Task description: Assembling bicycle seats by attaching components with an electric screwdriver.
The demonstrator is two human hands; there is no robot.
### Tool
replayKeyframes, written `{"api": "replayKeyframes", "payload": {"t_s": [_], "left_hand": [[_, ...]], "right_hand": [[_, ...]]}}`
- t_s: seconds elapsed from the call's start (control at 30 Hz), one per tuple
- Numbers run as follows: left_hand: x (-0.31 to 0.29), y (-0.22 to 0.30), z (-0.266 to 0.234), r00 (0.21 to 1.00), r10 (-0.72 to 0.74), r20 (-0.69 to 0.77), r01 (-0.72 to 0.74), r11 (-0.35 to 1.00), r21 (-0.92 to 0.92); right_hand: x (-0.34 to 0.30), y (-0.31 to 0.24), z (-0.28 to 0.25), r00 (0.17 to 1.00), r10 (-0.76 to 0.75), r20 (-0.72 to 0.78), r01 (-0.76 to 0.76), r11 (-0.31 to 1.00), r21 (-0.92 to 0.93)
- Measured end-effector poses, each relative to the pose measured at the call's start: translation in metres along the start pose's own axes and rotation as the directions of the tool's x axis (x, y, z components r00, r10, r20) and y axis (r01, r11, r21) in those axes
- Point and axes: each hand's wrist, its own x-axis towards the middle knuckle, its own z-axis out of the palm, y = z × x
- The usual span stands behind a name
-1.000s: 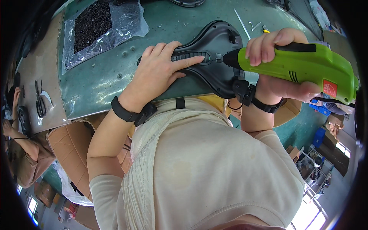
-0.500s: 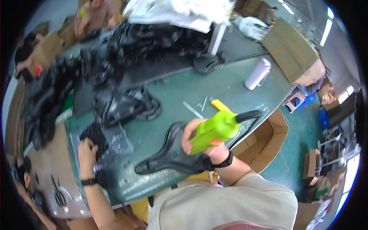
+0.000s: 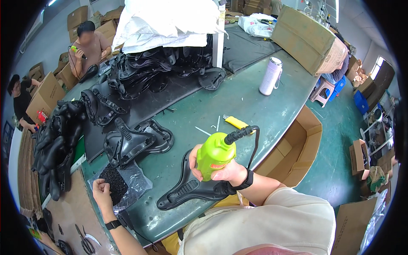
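Note:
My right hand (image 3: 227, 172) is wrapped round a lime-green electric screwdriver (image 3: 216, 153). Its black cord end points up, and its tip is hidden. Below it a black bicycle saddle (image 3: 187, 189) lies on the green bench, nose toward the lower left, partly covered by my hand. At the left, my left hand (image 3: 102, 194) has its fingers drawn together at the edge of an open clear plastic bag (image 3: 142, 180) of small black pieces (image 3: 115, 180), seemingly screws. Whatever may be between those fingertips is too small to make out.
More black saddle parts (image 3: 136, 140) lie beyond the bag, with a large pile (image 3: 161, 63) behind. A yellow cutter (image 3: 236, 122) and lilac bottle (image 3: 270, 76) stand farther right. An open carton (image 3: 293, 148) is beside the bench edge. Scissors (image 3: 85, 240) lie lower left. Two people work opposite.
The whole view has shifted. The screwdriver has come left over the saddle and turned more upright in my right hand. My left hand stays at the bag, its fingers drawn together.

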Motion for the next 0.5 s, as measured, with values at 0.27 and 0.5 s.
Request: {"api": "replayKeyframes", "payload": {"t_s": [0.27, 0.5], "left_hand": [[-0.102, 0.090, 0.089, 0.847, 0.072, 0.526, 0.407, 0.549, -0.730], [-0.152, 0.116, 0.173, 0.652, 0.194, 0.733, 0.598, 0.463, -0.654]], "right_hand": [[0.004, 0.002, -0.009, 0.990, -0.032, -0.134, 0.023, 0.997, -0.067], [-0.003, 0.004, -0.033, 0.990, -0.130, -0.061, 0.116, 0.973, -0.198]]}}
